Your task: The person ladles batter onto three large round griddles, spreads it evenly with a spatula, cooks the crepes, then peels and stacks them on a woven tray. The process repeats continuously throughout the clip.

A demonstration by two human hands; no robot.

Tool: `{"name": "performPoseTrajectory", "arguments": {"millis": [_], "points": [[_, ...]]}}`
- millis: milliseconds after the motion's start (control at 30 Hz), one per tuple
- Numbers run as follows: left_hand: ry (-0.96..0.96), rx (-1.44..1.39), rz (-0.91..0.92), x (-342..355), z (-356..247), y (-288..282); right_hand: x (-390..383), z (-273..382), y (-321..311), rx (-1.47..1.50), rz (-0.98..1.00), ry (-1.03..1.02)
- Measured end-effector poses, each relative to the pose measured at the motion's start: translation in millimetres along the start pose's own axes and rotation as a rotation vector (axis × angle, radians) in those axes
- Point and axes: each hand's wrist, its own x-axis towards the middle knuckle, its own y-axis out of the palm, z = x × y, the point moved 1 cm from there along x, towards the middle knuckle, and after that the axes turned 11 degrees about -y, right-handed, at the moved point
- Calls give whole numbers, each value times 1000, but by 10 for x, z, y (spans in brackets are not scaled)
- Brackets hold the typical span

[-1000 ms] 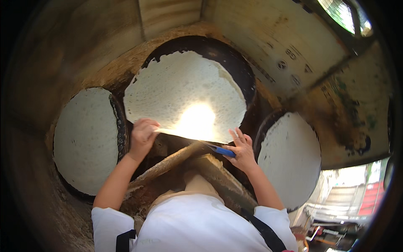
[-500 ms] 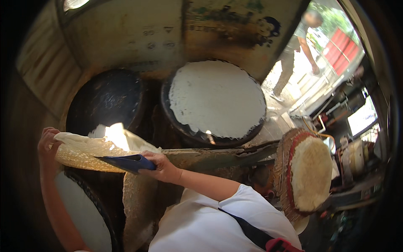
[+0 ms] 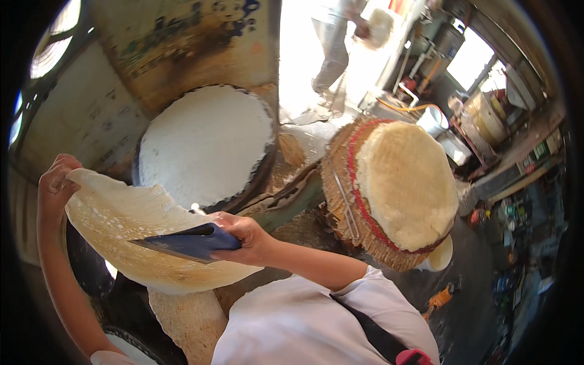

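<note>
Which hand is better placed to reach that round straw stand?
Probably the right hand: it's nearer the straw stand, though it grips a blue scraper. The left hand is farther, pinching the large flatbread.

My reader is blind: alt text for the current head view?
A person's left hand holds up a large thin pancake by its edge; the right hand grips a blue scraper in front of it. Beyond is a round pan covered in white batter; at right, a pale pancake lies on a straw mat.

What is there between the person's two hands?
In the head view, a thin flatbread-like sheet spans from the left hand to the right hand, with a blue scraper in front of it.
</note>
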Motion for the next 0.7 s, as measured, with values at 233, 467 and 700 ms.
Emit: {"name": "performPoseTrajectory", "arguments": {"millis": [233, 467, 700], "points": [[304, 170, 117, 1700, -1480, 1282, -571, 902, -1616, -135, -214, 150], [784, 164, -149, 3074, -3644, 2901, -1335, 1781, -2616, -50, -1010, 38], [1205, -81, -239, 2622, -4883, 3966, -2637, 2386, -3337, -117, -1509, -322]]}}
